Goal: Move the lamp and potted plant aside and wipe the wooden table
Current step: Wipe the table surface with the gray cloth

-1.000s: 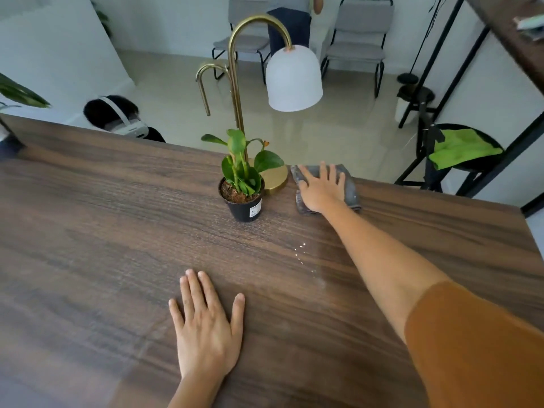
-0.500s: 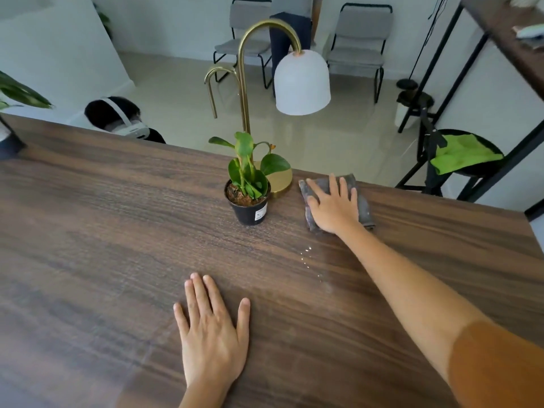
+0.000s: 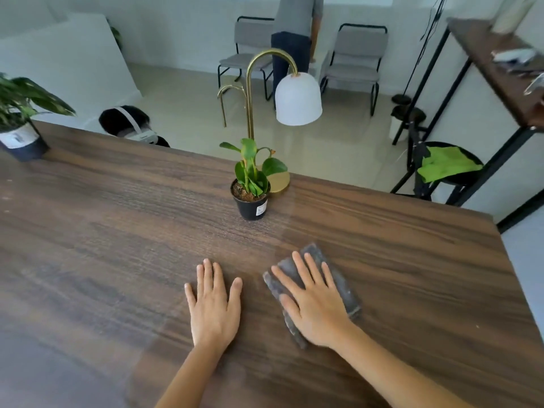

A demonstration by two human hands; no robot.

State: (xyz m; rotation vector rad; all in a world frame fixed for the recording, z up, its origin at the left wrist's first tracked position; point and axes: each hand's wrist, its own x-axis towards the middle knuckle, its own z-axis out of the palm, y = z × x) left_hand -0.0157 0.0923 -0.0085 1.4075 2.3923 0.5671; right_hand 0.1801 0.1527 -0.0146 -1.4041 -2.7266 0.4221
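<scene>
A small potted plant (image 3: 252,198) in a black pot stands near the far edge of the dark wooden table (image 3: 117,245). Right behind it is the brass lamp (image 3: 297,98) with a white shade, its round base partly hidden by the leaves. My right hand (image 3: 316,307) lies flat, fingers spread, pressing a folded grey cloth (image 3: 338,287) onto the table near me. My left hand (image 3: 213,307) rests flat on the bare wood just left of the cloth, holding nothing.
A larger potted plant (image 3: 20,134) stands at the table's far left corner. Beyond the table are two grey chairs (image 3: 356,63), a standing person (image 3: 295,39), a stool with a green cloth (image 3: 447,167) and a black-framed shelf (image 3: 494,69) at right.
My right hand has dragged the grey cloth from beside the lamp base back toward me, ending next to my left hand. The left hand has stayed flat on the table.
</scene>
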